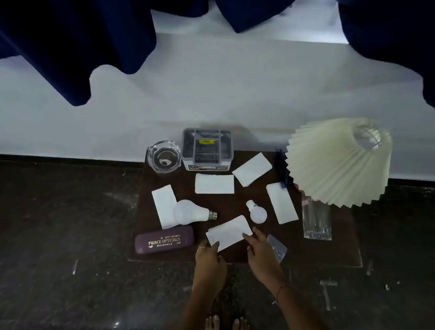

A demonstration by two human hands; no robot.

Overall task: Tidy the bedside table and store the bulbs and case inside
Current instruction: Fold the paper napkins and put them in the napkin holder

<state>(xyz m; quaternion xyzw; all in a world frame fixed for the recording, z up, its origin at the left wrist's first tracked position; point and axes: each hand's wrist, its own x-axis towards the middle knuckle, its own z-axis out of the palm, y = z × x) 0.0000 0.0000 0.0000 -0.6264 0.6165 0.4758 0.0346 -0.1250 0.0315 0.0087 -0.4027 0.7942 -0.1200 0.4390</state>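
— At the front edge of the bedside table (324, 255), what do the hands have?
— The left hand (209, 260) and right hand (261, 253) both pinch the nearest paper slip (229, 232), fingers closed lightly on its near corners.
— And the bulbs?
— The large bulb (190, 211) lies on its side, partly over another white slip (164, 205); the small bulb (256, 212) rests just beyond the held paper.
— The case?
— The purple glasses case (164, 240) sits shut at the front left, just beside the left hand. A grey organiser (207, 148) stands at the back.
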